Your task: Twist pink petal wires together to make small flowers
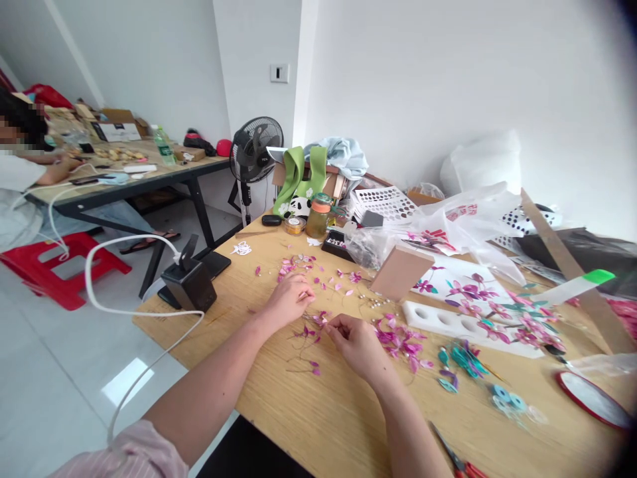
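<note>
My left hand (288, 300) rests on the wooden table (328, 418) with its fingers curled and pinched on a small pink piece I cannot name. My right hand (359, 342) lies close beside it, fingers pinched on a small purple flower piece (319, 320). Loose purple and pink petals on thin wires (306, 332) lie scattered between and around both hands. A heap of magenta petals (401, 340) sits just right of my right hand.
A white foam block with holes (448, 320), teal petals (465, 358), scissors (455, 458), a brown card box (401, 272), an amber jar (318, 218), plastic bags (462, 222) and a black charger box (190, 282) crowd the table. A fan (256, 149) stands behind; another person sits far left.
</note>
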Tool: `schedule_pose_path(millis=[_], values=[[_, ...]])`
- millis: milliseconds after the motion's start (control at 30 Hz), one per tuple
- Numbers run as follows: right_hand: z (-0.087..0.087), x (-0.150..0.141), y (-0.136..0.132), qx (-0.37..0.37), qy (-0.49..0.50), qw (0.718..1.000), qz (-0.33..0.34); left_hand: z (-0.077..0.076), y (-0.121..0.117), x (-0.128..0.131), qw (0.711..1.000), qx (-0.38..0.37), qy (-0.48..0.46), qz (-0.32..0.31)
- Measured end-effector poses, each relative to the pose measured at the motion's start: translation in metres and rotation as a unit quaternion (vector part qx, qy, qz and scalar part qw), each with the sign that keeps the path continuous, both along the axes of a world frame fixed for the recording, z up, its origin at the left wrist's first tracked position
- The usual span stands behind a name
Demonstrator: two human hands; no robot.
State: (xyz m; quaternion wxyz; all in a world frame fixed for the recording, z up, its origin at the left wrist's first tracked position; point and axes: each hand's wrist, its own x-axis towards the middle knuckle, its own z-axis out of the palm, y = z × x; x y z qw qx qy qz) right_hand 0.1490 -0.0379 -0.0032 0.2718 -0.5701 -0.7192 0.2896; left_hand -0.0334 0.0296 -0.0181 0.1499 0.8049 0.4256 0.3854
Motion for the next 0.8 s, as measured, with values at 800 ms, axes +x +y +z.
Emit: schedule_pose_path(millis=[800], values=[[-0.008,-0.017,-0.007,0.006,-0.124,0.992,-0.008,0.001,0.001,-0.001,0.989,-0.022,-0.135,0.052]])
